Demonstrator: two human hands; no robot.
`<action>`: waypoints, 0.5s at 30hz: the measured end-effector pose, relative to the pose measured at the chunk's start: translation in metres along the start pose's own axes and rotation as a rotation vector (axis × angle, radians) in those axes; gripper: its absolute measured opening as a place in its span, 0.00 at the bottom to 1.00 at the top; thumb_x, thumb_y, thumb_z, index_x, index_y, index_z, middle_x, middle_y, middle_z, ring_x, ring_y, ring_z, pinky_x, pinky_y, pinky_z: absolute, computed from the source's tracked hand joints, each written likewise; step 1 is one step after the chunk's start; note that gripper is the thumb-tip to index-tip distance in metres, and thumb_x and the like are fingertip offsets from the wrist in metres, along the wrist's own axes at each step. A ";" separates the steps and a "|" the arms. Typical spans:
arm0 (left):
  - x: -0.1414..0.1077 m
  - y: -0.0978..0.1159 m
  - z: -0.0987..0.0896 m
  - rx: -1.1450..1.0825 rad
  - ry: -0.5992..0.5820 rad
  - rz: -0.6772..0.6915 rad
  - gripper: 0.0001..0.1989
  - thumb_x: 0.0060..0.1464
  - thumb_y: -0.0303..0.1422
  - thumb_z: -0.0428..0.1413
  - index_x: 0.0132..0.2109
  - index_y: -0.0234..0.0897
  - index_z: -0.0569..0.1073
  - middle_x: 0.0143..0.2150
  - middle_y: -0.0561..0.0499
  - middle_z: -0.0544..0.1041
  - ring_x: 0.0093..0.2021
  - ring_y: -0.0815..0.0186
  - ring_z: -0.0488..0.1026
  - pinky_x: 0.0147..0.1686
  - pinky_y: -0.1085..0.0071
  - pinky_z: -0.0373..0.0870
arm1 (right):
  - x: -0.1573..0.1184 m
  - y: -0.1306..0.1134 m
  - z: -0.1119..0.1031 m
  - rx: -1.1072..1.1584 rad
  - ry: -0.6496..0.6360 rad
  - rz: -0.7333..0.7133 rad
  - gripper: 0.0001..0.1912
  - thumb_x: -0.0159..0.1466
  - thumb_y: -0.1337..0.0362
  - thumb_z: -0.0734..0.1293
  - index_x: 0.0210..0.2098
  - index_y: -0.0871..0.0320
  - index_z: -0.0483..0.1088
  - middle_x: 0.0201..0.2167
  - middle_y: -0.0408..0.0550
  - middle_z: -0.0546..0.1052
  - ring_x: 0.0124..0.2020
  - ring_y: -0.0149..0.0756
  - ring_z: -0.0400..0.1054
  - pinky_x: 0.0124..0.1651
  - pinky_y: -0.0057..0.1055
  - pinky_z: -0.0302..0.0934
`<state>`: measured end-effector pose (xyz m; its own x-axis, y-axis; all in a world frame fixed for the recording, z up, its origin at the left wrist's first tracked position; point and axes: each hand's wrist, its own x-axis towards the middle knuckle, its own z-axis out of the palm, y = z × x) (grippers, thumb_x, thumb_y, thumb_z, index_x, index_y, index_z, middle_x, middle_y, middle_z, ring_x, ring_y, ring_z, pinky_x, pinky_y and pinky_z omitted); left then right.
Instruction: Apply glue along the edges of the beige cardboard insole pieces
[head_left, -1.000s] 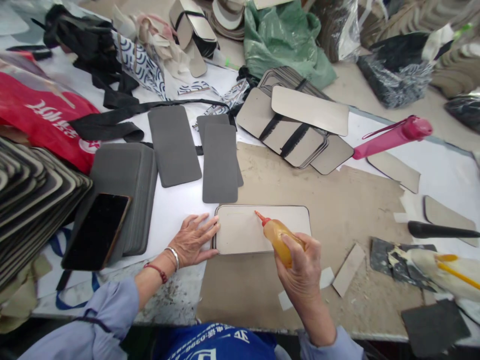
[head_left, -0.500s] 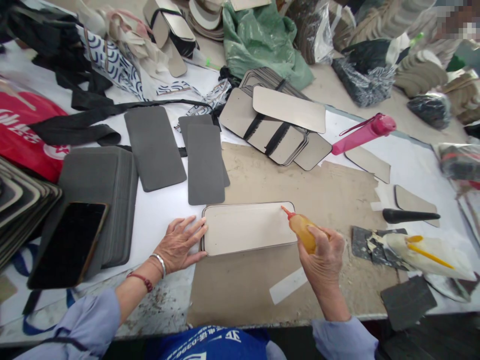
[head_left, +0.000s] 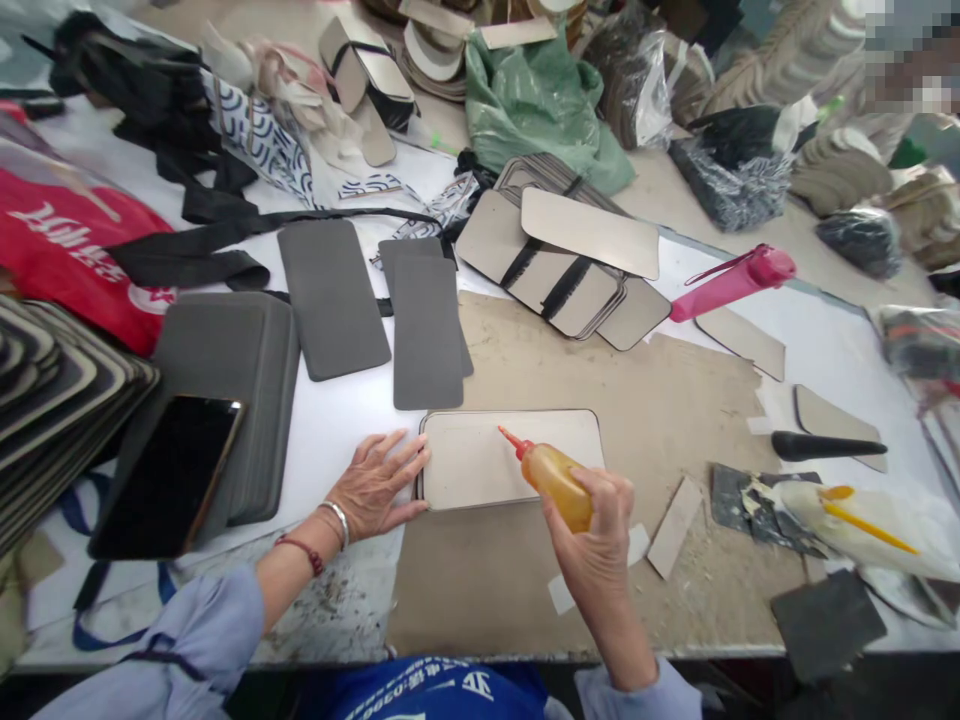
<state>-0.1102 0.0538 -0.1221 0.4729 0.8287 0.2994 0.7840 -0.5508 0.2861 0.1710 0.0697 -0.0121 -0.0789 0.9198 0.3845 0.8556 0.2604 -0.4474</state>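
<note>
A pale rounded rectangular panel (head_left: 472,465), with more edges showing beneath it, lies in front of me on brown cardboard (head_left: 480,590). At its left end my left hand (head_left: 382,482) lies flat with the fingers spread, fingertips touching the edge. My right hand (head_left: 600,525) is wrapped round a squeeze bottle (head_left: 559,485) of amber liquid. The bottle's red nozzle is tilted down to the left over the panel's upper middle; whether the tip touches the surface I cannot tell.
Dark grey panels (head_left: 334,300) and a grey stack with a phone (head_left: 169,480) sit left. Behind are strapped pale panels (head_left: 555,270) and a pink cylindrical item (head_left: 731,283). At right lie a black tapered tool (head_left: 829,447) and a white glue-smeared bag (head_left: 855,515).
My right hand has carried the bottle leftward, from the panel's upper right corner to its middle. My left hand keeps its place on the left end. The view has shifted slightly.
</note>
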 end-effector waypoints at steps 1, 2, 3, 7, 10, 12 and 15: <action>0.000 0.001 0.000 0.005 0.001 -0.004 0.29 0.54 0.45 0.52 0.60 0.39 0.60 0.58 0.43 0.67 0.61 0.49 0.55 0.56 0.51 0.51 | -0.003 -0.009 0.002 0.047 -0.015 -0.004 0.17 0.58 0.67 0.66 0.46 0.53 0.62 0.41 0.49 0.62 0.44 0.39 0.61 0.42 0.39 0.64; 0.000 0.001 0.000 0.009 0.004 -0.011 0.29 0.54 0.46 0.52 0.59 0.39 0.61 0.58 0.44 0.67 0.61 0.49 0.55 0.57 0.52 0.50 | -0.005 -0.018 0.004 0.083 -0.032 -0.013 0.17 0.58 0.68 0.66 0.46 0.53 0.62 0.41 0.49 0.62 0.44 0.39 0.61 0.42 0.38 0.64; 0.000 0.001 0.000 0.012 0.009 -0.018 0.29 0.53 0.46 0.52 0.59 0.39 0.61 0.58 0.44 0.67 0.61 0.50 0.55 0.57 0.52 0.50 | -0.008 -0.025 0.005 0.112 -0.052 -0.026 0.17 0.58 0.69 0.66 0.46 0.53 0.61 0.42 0.49 0.62 0.44 0.39 0.61 0.42 0.38 0.64; 0.001 0.001 0.000 -0.003 0.029 -0.006 0.31 0.53 0.47 0.52 0.58 0.34 0.60 0.58 0.41 0.67 0.60 0.51 0.57 0.56 0.54 0.52 | -0.019 -0.043 0.009 0.192 -0.137 -0.100 0.21 0.57 0.74 0.64 0.48 0.53 0.61 0.44 0.51 0.62 0.45 0.40 0.61 0.41 0.38 0.65; 0.002 0.000 0.000 -0.015 0.044 0.009 0.31 0.53 0.48 0.52 0.58 0.33 0.61 0.57 0.40 0.68 0.59 0.51 0.58 0.55 0.54 0.53 | -0.025 -0.048 0.014 0.190 -0.167 -0.164 0.23 0.56 0.76 0.64 0.49 0.53 0.61 0.44 0.52 0.61 0.45 0.40 0.61 0.40 0.39 0.66; 0.002 -0.001 -0.001 -0.013 0.052 0.013 0.30 0.53 0.48 0.52 0.57 0.33 0.62 0.57 0.40 0.68 0.59 0.51 0.59 0.55 0.54 0.54 | -0.027 -0.048 0.017 0.164 -0.178 -0.196 0.23 0.56 0.76 0.64 0.49 0.53 0.61 0.44 0.53 0.61 0.44 0.41 0.61 0.39 0.40 0.67; 0.002 0.000 -0.002 -0.008 0.046 0.010 0.29 0.53 0.48 0.52 0.56 0.34 0.63 0.57 0.40 0.68 0.58 0.50 0.59 0.54 0.53 0.54 | -0.029 -0.047 0.019 0.115 -0.187 -0.229 0.22 0.55 0.75 0.63 0.48 0.53 0.62 0.44 0.53 0.61 0.44 0.43 0.61 0.39 0.41 0.67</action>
<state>-0.1103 0.0553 -0.1201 0.4616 0.8179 0.3435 0.7763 -0.5598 0.2899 0.1238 0.0364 -0.0173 -0.3643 0.8688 0.3352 0.7424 0.4883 -0.4587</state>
